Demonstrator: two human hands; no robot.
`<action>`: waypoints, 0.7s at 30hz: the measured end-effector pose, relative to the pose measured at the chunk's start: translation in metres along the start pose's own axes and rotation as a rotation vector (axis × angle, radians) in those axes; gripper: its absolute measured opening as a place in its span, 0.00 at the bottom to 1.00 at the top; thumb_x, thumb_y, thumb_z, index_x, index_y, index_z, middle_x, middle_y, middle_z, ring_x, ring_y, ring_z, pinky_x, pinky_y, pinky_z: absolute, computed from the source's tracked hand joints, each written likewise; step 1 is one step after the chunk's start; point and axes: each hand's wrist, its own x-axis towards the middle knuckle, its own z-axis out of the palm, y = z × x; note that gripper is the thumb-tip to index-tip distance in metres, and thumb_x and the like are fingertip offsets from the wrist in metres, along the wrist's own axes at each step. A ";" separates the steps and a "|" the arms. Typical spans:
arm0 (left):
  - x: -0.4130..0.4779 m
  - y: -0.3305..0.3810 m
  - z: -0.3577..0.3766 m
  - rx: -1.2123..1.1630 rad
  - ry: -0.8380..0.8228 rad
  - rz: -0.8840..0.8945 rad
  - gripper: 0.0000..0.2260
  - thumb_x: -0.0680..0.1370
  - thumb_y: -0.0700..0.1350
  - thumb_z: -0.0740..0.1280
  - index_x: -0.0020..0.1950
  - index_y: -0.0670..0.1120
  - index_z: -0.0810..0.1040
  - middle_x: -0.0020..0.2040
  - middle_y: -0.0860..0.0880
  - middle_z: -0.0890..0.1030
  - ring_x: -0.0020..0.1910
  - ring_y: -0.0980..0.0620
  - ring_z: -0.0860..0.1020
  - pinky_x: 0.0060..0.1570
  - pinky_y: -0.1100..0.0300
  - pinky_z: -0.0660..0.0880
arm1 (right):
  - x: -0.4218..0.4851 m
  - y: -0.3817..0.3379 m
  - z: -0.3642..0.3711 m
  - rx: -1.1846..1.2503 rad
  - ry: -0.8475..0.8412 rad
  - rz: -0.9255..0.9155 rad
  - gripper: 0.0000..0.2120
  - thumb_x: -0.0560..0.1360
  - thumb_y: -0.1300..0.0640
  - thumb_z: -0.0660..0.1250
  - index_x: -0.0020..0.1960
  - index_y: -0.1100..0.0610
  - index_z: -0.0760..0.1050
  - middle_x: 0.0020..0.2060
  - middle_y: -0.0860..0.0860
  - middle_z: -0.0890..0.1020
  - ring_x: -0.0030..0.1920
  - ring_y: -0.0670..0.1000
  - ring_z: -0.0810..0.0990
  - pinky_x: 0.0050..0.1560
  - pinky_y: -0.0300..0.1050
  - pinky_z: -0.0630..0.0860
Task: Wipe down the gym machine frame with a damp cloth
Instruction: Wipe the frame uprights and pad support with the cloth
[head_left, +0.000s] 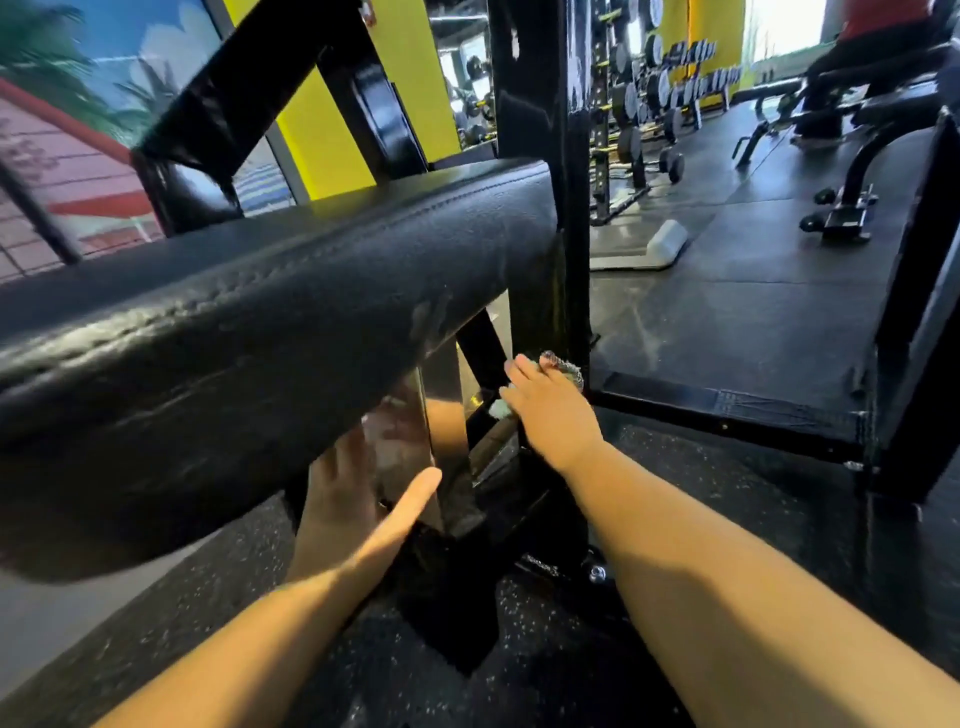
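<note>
Left forearm (234, 649) and right forearm (727, 597) shown, both bare from wrist to lower frame edge. Of left hand (353, 499), thumb and heel of palm shown sharply; fingers blurred, partly hidden. Of right hand (545, 410), only back shown, broad, knuckles rounded; fingertips partly covered. Both hands bare. Left forearm brightly lit along top. Right forearm crossed mid-length by dark shadow patch.

Two grips, one left grip (353, 499) and one right grip (545, 408), one cloth (570, 372), one black machine frame (540, 130), one long black pad (260, 322), one white block (667, 241), one dumbbell rack (696, 78), its dumbbells (655, 91) too blurred to count.
</note>
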 end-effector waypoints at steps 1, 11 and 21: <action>-0.005 0.001 -0.002 -0.138 -0.109 -0.126 0.44 0.65 0.76 0.57 0.75 0.57 0.50 0.74 0.45 0.61 0.72 0.48 0.60 0.68 0.63 0.55 | -0.014 -0.014 0.013 0.142 -0.097 0.035 0.20 0.80 0.61 0.56 0.72 0.53 0.66 0.73 0.57 0.64 0.72 0.58 0.61 0.70 0.50 0.61; 0.005 -0.033 0.010 -1.034 -0.394 -0.412 0.32 0.65 0.73 0.64 0.53 0.49 0.77 0.39 0.56 0.83 0.39 0.63 0.80 0.38 0.72 0.73 | -0.071 -0.074 -0.007 0.916 -0.359 0.321 0.17 0.83 0.54 0.53 0.66 0.58 0.73 0.61 0.58 0.78 0.62 0.59 0.74 0.65 0.52 0.67; 0.010 -0.056 0.012 -1.185 -0.608 -0.438 0.18 0.82 0.52 0.51 0.47 0.43 0.74 0.31 0.51 0.78 0.26 0.61 0.77 0.26 0.71 0.71 | -0.116 -0.145 -0.055 1.568 0.176 1.051 0.12 0.76 0.51 0.63 0.50 0.57 0.82 0.41 0.52 0.83 0.35 0.45 0.75 0.33 0.34 0.70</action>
